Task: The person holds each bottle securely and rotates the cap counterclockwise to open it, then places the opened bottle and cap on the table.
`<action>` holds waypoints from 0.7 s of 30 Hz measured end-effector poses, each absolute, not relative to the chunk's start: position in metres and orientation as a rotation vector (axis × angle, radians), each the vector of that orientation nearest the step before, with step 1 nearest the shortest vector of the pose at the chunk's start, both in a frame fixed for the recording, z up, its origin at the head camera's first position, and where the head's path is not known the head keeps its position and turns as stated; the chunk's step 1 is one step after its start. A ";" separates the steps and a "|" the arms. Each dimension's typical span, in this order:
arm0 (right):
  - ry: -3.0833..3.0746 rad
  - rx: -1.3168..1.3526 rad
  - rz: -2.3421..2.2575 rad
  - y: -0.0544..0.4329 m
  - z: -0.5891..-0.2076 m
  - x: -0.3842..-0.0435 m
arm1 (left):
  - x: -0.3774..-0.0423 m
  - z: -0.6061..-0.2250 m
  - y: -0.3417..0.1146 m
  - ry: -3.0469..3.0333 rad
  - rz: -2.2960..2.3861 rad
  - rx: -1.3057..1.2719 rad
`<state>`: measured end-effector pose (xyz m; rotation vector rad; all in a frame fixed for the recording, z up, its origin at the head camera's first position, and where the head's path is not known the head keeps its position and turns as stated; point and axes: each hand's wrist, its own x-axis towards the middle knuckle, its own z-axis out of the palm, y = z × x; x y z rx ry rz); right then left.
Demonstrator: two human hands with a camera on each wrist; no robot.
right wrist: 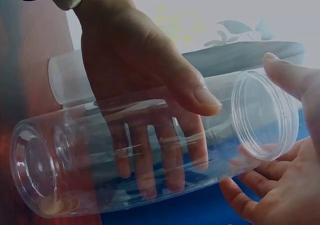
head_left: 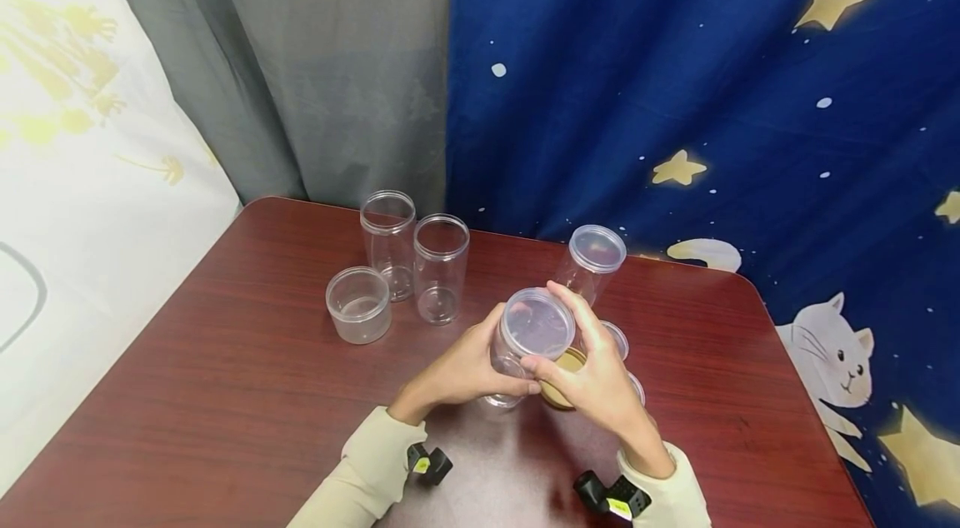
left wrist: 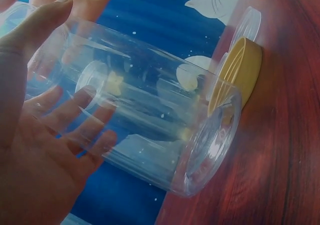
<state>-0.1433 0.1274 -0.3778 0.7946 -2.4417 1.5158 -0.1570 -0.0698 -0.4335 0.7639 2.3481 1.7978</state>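
Observation:
My left hand [head_left: 467,363] grips a tall clear plastic jar [right wrist: 150,115] round its body, thumb on the near side and fingers on the far side. A translucent screw lid [head_left: 537,323] sits on the jar's mouth. My right hand [head_left: 600,382] holds the lid by its edge, with the thumb at the near side and a finger at the far side. The jar is tilted in the head view. Beside its base, a gold lid [left wrist: 250,67] lies on the table, partly hidden by the right hand in the head view.
Two tall open jars [head_left: 441,253] and a short open tub [head_left: 360,311] stand at the back left of the dark red table [head_left: 225,395]. Behind my hands stands a lidded jar [head_left: 597,248]. Clear lids [head_left: 618,340] lie beside the right hand. Curtains [head_left: 600,95] hang behind the table.

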 end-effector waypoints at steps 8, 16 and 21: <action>-2.393 0.898 1.513 0.129 -0.378 -0.145 | -0.157 -0.435 -0.070 2.370 1.788 0.785; -2.391 0.846 1.313 0.128 -0.374 -0.143 | -0.159 -0.436 -0.068 2.374 1.794 0.782; -2.387 0.791 1.200 0.128 -0.374 -0.142 | -0.157 -0.434 -0.067 2.377 1.787 0.776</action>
